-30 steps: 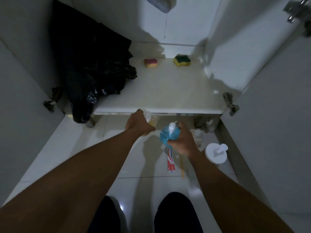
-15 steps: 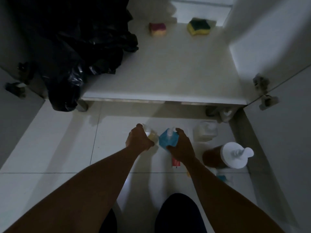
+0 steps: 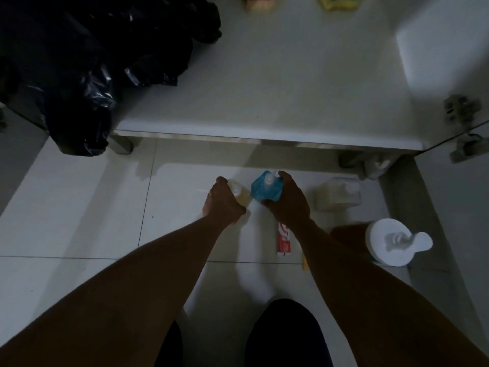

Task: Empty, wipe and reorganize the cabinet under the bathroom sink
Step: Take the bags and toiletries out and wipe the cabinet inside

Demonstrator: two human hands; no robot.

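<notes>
Blue bottle [image 3: 266, 190] stands upright in the right hand [image 3: 289, 205], fingers [image 3: 285, 178] curled round its body. The left hand [image 3: 222, 205] grips a yellowish bottle [image 3: 240, 193] just beside it at 9 o'clock. Both are low over the floor [image 3: 79, 207]; contact can't be told. Cabinet shelf [image 3: 264, 107] edge is near at 12 o'clock. Axes are vertical, so likely a straight set-down or lift, one hand each.

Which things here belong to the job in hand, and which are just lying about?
In hand: blue bottle, right hand; yellowish bottle, left hand.
Lying about: toothpaste tube, white-topped pump bottle, pale bottle, black bag, pink sponge, green sponge.
</notes>
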